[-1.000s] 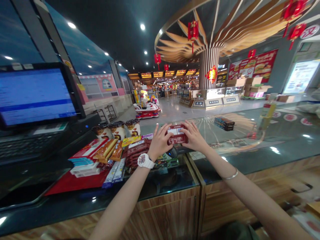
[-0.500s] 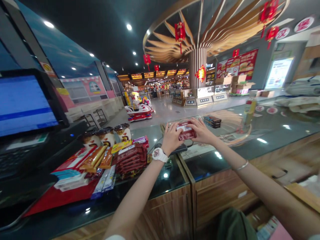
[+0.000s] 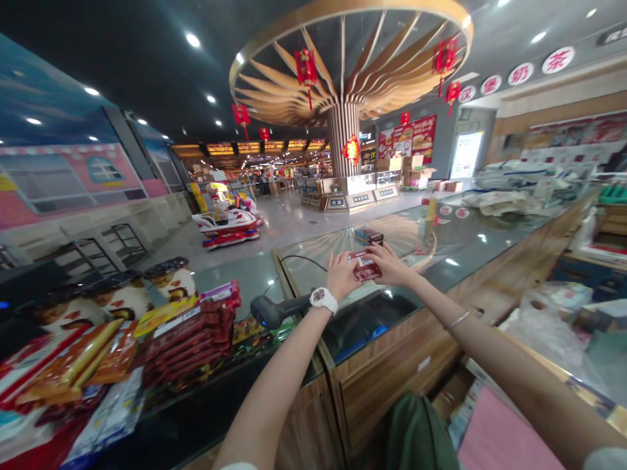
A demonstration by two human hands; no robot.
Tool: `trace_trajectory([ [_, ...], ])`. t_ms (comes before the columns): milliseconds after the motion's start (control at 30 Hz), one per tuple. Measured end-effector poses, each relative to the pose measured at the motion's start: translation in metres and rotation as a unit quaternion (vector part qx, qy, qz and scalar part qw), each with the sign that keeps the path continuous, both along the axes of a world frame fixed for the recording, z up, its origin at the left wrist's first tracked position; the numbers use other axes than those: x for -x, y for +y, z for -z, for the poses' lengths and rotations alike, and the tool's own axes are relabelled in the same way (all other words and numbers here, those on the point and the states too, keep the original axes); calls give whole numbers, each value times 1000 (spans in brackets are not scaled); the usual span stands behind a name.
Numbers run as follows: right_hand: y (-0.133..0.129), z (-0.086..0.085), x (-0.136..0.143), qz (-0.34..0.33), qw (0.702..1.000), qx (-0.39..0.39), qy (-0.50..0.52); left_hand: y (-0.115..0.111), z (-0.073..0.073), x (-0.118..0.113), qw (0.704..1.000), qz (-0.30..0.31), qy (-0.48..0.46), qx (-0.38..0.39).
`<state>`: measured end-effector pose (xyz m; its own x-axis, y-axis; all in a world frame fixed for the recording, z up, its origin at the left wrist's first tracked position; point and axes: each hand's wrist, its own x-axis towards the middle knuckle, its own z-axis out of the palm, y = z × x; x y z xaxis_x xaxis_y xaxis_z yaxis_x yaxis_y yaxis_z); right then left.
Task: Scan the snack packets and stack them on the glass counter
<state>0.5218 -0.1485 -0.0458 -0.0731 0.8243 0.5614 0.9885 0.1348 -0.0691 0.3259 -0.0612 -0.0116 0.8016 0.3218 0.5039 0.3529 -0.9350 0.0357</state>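
Over the glass counter (image 3: 313, 251), a dark red snack packet (image 3: 365, 267) with a white label is held between my two hands. My left hand (image 3: 341, 275), with a white watch at the wrist, grips its left end. My right hand (image 3: 390, 264) has the right end, thumb and fingers closed on it. Just behind the packet lies a small stack of dark packets (image 3: 368, 236) on the glass. A black handheld barcode scanner (image 3: 277, 312) rests beside my left wrist. Further left is a pile of similar dark red packets (image 3: 189, 346).
Several brown-capped packs (image 3: 169, 277) and orange snack packets (image 3: 115, 352) crowd the left of the counter. A bottle (image 3: 427, 212) stands farther right on the glass. At lower right are a plastic bag (image 3: 543, 333) and a pink sheet (image 3: 504, 431).
My view has swung right, so the computer screen has left the picture and the scanner shows plainly. Both hands keep hold of the packet, now nearer the small stack in view.
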Motion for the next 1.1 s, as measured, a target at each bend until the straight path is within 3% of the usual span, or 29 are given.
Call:
trace_trajectory([
  [300,2,22,-20,-2,997,16,76,6,17,-29,1000,-1,-5,1],
  [467,4,34,-21,-19,995,8,93,11,27,-29,1000,6,-22,16],
  [733,4,34,-18,-6,994,25,106,15,30,-28,993,-1,42,108],
  [933,-1,29,-9,-9,996,-10,91,2,29,-19,1000,12,18,18],
  [1100,-20,22,1,-23,997,-31,72,-19,23,-4,998,12,53,-22],
])
